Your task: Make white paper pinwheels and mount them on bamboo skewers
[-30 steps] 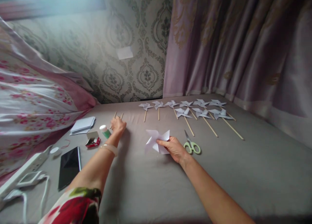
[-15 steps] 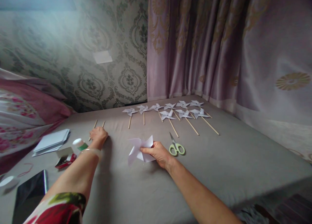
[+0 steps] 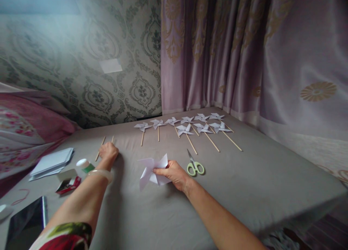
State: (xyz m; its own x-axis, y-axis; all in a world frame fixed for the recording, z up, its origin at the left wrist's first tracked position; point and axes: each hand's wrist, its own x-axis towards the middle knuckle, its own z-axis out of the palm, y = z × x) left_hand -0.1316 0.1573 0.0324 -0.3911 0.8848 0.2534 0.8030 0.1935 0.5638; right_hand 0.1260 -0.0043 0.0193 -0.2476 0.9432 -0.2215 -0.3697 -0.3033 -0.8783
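Observation:
In my right hand (image 3: 176, 174) is a white paper pinwheel head (image 3: 149, 171), pinched between thumb and fingers above the cloth, with no stick on it. My left hand (image 3: 108, 151) reaches out to the left, fingers closed around a thin wooden stick (image 3: 112, 138) whose upper end shows above the knuckles. A second wooden stick (image 3: 97, 155) lies just left of that hand. Close to my right wrist lie scissors with pale green handles (image 3: 195, 167), blades slightly apart. Farther back, several finished pinwheels on sticks (image 3: 185, 130) lie in two rows.
Left of my left arm are a glue stick (image 3: 85, 165), a small red open box (image 3: 67, 184), a stack of white paper (image 3: 52, 163), a red string (image 3: 21, 197) and a dark tablet (image 3: 27, 223). The grey cloth surface (image 3: 244, 192) ends at a right front edge.
The view has turned right, so everything sits farther left. My left hand has shifted slightly, showing more of the left stick. My right hand keeps hold of the pinwheel head.

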